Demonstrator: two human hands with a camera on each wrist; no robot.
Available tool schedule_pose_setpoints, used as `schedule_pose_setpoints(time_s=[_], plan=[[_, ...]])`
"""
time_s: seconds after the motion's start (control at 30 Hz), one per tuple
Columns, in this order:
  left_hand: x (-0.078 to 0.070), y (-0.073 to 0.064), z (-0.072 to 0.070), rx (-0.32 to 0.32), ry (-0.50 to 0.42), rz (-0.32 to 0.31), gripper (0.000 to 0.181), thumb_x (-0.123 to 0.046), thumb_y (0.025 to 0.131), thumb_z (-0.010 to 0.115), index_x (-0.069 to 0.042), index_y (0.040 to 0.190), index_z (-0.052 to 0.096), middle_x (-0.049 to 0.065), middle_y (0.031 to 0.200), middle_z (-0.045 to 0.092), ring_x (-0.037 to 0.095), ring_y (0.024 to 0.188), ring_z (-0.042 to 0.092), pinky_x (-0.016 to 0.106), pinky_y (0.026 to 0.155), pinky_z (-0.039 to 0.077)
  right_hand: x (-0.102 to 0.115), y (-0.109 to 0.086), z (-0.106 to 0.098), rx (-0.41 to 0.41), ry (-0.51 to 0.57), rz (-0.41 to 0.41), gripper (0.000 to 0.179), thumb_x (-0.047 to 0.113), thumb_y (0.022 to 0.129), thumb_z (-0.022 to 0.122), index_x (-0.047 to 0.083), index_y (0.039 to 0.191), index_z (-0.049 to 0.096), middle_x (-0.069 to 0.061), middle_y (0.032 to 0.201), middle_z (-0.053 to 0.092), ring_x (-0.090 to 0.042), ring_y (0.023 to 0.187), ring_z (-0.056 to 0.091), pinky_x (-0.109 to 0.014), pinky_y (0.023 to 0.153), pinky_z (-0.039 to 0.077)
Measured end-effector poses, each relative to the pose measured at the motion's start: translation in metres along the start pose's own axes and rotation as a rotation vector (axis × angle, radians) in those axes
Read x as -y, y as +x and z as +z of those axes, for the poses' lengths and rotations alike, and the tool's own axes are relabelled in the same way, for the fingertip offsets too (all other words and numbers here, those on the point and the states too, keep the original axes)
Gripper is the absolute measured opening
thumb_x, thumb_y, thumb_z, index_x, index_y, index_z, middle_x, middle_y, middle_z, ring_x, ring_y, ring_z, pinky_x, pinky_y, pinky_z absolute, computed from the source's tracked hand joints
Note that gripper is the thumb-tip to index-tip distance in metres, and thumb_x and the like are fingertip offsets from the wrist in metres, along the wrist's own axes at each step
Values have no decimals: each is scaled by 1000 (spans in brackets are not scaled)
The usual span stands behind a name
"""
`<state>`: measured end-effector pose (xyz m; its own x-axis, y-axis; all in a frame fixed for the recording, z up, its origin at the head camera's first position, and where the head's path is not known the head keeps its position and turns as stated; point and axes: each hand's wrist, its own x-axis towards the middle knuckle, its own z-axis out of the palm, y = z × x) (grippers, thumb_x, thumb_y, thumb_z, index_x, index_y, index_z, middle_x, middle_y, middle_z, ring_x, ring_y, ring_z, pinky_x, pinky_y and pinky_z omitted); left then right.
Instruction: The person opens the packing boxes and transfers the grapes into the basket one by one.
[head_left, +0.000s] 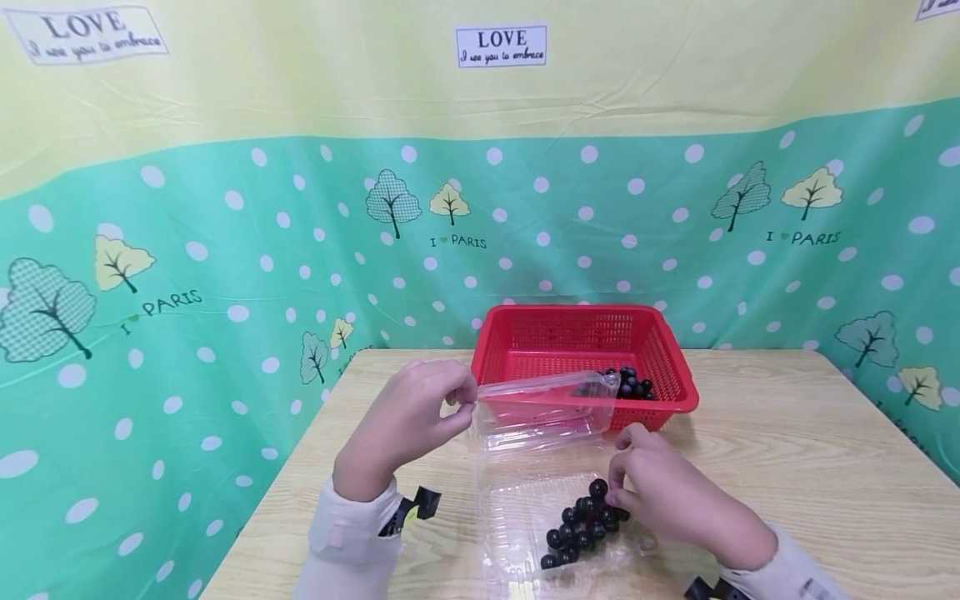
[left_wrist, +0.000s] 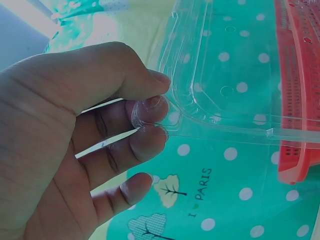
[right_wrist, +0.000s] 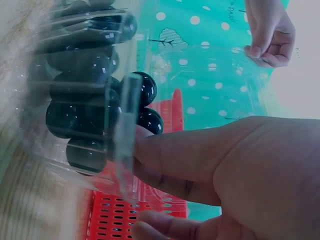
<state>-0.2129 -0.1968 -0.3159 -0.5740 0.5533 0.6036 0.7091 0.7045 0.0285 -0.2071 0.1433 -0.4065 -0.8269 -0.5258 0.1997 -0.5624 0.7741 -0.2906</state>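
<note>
A clear plastic clamshell box lies on the table with its lid [head_left: 536, 408] raised. My left hand [head_left: 420, 417] pinches the corner tab of that lid between thumb and fingers, close up in the left wrist view. Dark grapes [head_left: 577, 529] lie as a bunch in the box's base [head_left: 506, 508]. At the upper right end of the bunch, my right hand [head_left: 667, 487] has thumb and forefinger curled in a pinch on the grapes. In the right wrist view the box wall [right_wrist: 131, 120] partly covers those fingertips, and several grapes [right_wrist: 82, 107] show through the plastic.
A red plastic basket [head_left: 682, 379] stands behind the box, with more dark grapes [head_left: 633, 385] in its right part. The raised lid overlaps its front wall in the head view. Both stand on a wooden table [head_left: 772, 433]; a patterned curtain [head_left: 585, 192] hangs behind.
</note>
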Motion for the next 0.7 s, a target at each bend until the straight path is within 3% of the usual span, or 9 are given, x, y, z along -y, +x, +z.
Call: schedule_pose_setpoints(time_s=[0.3,0.7], plan=[[-1,0,0,11,1,-2,17,-7,82,74,-20,84,63,-12,77,62,5,74,58,25,70,50,0,1,-10,-4,17,-56,25,25,85,84,33,74,63,17,84,52,-3,80,48,-28,71,46],[-2,2,1,17,3,0,17,-6,82,74,-20,83,63,-10,76,63,6,74,58,25,69,49,1,2,-20,42,94,-5,19,23,93,76,28,82,61,18,72,52,0,68,48,-23,63,46]])
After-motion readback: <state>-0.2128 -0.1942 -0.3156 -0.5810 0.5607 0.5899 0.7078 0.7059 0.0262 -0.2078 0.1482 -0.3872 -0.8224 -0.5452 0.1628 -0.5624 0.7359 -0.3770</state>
